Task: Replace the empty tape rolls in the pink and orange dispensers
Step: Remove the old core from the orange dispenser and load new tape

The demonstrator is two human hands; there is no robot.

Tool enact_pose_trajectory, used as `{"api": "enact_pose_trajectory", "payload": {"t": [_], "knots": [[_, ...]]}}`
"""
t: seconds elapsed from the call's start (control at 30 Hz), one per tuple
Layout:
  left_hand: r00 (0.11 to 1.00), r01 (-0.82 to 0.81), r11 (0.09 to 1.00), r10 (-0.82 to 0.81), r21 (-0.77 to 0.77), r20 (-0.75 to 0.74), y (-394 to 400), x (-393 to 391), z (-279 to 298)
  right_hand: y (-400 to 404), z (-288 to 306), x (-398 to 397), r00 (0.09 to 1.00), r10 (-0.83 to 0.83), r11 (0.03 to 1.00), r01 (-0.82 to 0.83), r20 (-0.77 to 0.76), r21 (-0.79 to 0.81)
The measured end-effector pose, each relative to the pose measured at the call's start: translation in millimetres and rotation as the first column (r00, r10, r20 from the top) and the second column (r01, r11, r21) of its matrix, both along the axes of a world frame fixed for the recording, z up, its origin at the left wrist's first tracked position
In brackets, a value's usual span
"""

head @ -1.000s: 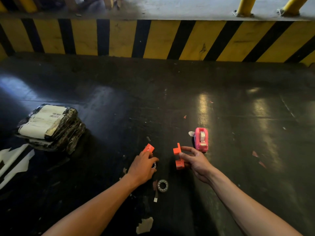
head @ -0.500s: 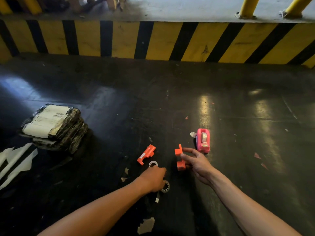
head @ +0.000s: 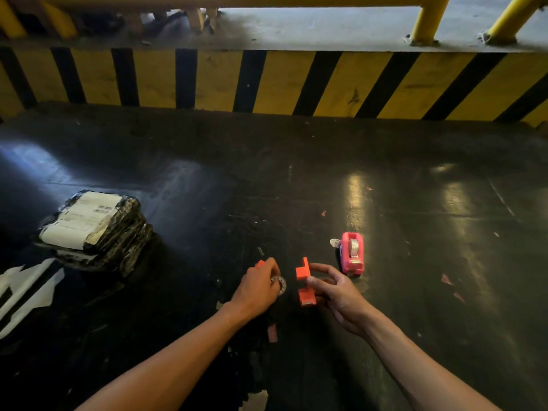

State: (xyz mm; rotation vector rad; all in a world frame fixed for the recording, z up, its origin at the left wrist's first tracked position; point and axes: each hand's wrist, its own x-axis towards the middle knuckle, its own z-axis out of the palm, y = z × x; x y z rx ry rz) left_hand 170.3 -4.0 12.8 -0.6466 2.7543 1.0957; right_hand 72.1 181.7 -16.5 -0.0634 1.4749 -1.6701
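Observation:
My right hand [head: 336, 293] pinches the orange dispenser body [head: 304, 284] just above the dark floor. My left hand [head: 259, 287] is closed around a small tape roll [head: 279, 284], which sits a short gap left of the orange body. A second orange dispenser part [head: 260, 263] peeks out behind my left knuckles and is mostly hidden. The pink dispenser [head: 352, 253] stands on the floor beyond my right hand with a grey tape roll inside it. A small pale disc [head: 335, 242] lies against its left side.
A parcel wrapped in black plastic with white labels [head: 95, 229] lies at the left. Paper and tape scraps [head: 272, 333] litter the floor by my forearms. A yellow-and-black striped kerb [head: 281, 81] with yellow railing posts [head: 427, 19] closes off the far side.
My left hand dropped to the tape roll on the floor near me, closed on it and brought it up beside the orange body. My right hand kept holding the orange body.

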Motion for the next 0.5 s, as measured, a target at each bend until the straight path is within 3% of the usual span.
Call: {"api": "enact_pose_trajectory", "payload": {"t": [0.27, 0.5], "knots": [[0.983, -0.153, 0.944, 0.175, 0.293, -0.052, 3.9, -7.2, 17.7, -14.8, 0.2, 13.1, 0.998, 0.011, 0.997, -0.015, -0.060, -0.072], [0.933, -0.318, 0.721, 0.353, 0.616, 0.067, 11.7, -8.6, 24.8, -17.8, -6.9, 13.5, 0.995, -0.050, 0.994, 0.042, -0.082, -0.101]]}}
